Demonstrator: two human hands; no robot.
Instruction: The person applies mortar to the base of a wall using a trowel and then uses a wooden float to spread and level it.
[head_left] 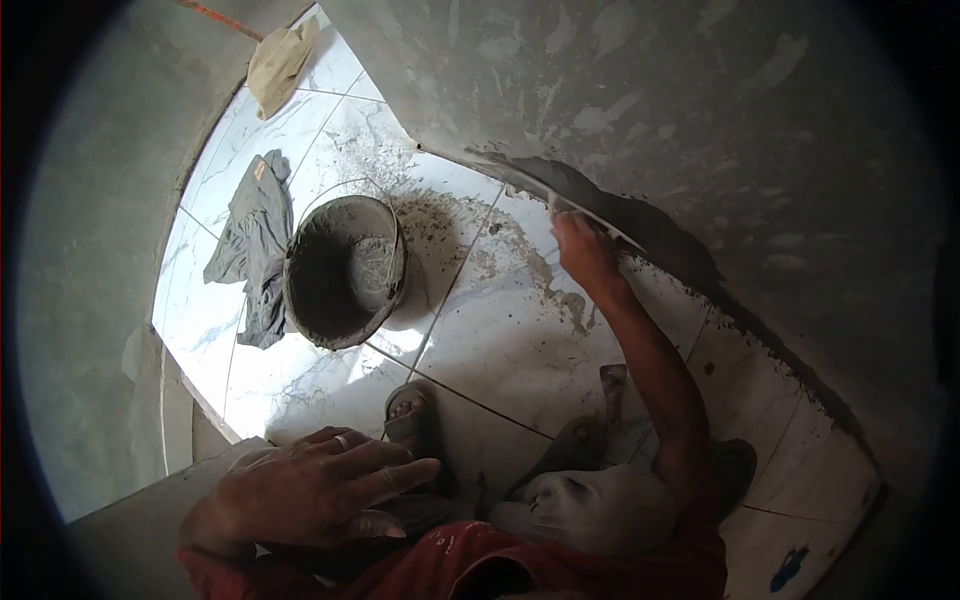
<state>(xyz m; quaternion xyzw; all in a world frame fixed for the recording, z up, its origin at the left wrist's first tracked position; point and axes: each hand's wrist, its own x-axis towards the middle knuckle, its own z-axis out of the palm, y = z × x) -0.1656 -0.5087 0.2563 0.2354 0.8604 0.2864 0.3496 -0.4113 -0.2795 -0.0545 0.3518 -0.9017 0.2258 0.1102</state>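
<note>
My right hand (585, 248) grips a plastering trowel (620, 236) at the foot of the grey wall (700, 110). Its long thin blade is seen edge-on, pressed to the wall just above the floor. Dark wet mortar (650, 222) spreads on the wall along and above the blade. Close to my body on the left, my left hand (325, 485) has its fingers stretched out and holds nothing; a ring is on one finger. A mortar-crusted bucket (297, 290) with a wire handle stands on the tiles ahead, some mortar inside it.
Grey cloth (262, 240) lies left of the bucket, and a tan cloth (280, 65) lies farther off. Mortar crumbs and smears dot the white tiled floor (490, 350). A flat-ended hand tool (613, 378) lies by my foot. Walls border both sides.
</note>
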